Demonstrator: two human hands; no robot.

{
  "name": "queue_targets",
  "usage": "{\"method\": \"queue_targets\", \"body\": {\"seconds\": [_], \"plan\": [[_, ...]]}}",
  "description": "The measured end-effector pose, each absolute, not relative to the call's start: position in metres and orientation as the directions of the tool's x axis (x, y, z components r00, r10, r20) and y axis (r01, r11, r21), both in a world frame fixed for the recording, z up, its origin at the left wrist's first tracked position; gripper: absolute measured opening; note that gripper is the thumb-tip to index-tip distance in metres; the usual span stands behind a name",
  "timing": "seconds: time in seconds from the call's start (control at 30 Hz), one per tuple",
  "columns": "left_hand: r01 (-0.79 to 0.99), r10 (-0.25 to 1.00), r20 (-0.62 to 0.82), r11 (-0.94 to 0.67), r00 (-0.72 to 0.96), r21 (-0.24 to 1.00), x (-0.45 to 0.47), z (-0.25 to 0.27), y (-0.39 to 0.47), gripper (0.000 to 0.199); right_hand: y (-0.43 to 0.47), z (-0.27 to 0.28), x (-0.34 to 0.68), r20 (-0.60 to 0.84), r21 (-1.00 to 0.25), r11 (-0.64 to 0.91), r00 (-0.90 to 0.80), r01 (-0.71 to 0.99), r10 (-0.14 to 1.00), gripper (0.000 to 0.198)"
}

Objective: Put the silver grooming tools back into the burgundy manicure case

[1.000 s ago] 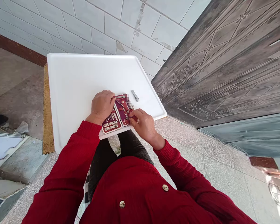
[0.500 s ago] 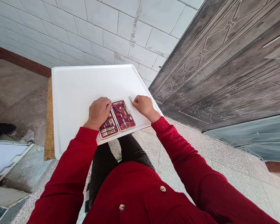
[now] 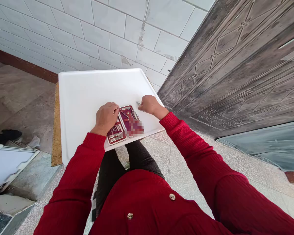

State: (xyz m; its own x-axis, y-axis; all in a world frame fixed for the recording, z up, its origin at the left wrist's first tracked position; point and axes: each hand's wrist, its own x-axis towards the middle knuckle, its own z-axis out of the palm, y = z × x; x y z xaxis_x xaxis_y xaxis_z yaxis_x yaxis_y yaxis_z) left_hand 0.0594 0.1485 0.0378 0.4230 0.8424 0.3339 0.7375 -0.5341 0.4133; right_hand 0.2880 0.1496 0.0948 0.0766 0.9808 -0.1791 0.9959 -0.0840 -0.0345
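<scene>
An opened manicure set case (image 3: 122, 121) with a dark red lining lies near the front edge of the white table (image 3: 88, 88). Metal tools sit in both halves, with nail clippers (image 3: 115, 136) at the bottom of the left half. A pixelated patch hides the lower right half. My left hand (image 3: 106, 117) lies over the upper left half, its fingers curled at the case's edge by the fold. Right of the case, just above the tabletop, my right hand (image 3: 149, 105) pinches a small silver nail clipper (image 3: 138, 103), whose end sticks out to the left.
A white tiled wall (image 3: 117, 42) runs behind the table. On the right stands a dark carved door panel (image 3: 210, 75), close to the table's corner. Boards and debris (image 3: 14, 163) lie on the floor at the left.
My right hand has risen slightly away from me and turned the nail clipper, which now shows a narrower side. My left hand stays on the case. The view has shifted a little.
</scene>
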Motion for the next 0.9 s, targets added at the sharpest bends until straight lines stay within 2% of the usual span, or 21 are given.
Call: {"method": "queue_targets", "body": {"seconds": [0.07,0.23,0.33,0.43,0.6,0.77,0.9], "plan": [[0.736,0.841,0.336,-0.536,0.424,0.414,0.060,0.037,0.148,0.027,0.137,0.101,0.284,-0.184,-0.080,-0.091,0.075,0.993,0.980,0.013],[0.738,0.841,0.333,-0.537,0.426,0.410,0.061,0.036,0.148,0.026,0.093,0.106,0.264,-0.219,-0.285,-0.048,-0.017,0.957,0.976,0.014],[0.746,0.847,0.326,-0.527,0.420,0.408,0.062,0.035,0.149,0.026,0.075,0.099,0.252,-0.257,-0.342,-0.033,-0.059,0.939,0.965,0.012],[0.751,0.849,0.320,-0.523,0.420,0.403,0.062,0.035,0.148,0.026,0.067,0.093,0.242,-0.278,-0.342,-0.024,-0.077,0.940,0.957,0.010],[0.754,0.843,0.328,-0.531,0.426,0.386,0.061,0.035,0.148,0.026,0.068,0.094,0.233,-0.279,-0.268,-0.019,-0.059,0.963,0.958,0.008],[0.762,0.849,0.309,-0.524,0.429,0.382,0.063,0.036,0.147,0.027,0.075,0.091,0.222,-0.214,-0.206,-0.002,-0.044,0.978,0.976,0.013],[0.766,0.848,0.311,-0.524,0.429,0.373,0.063,0.036,0.147,0.026,0.079,0.078,0.217,-0.091,-0.198,0.037,-0.056,0.980,0.994,0.015]]}}
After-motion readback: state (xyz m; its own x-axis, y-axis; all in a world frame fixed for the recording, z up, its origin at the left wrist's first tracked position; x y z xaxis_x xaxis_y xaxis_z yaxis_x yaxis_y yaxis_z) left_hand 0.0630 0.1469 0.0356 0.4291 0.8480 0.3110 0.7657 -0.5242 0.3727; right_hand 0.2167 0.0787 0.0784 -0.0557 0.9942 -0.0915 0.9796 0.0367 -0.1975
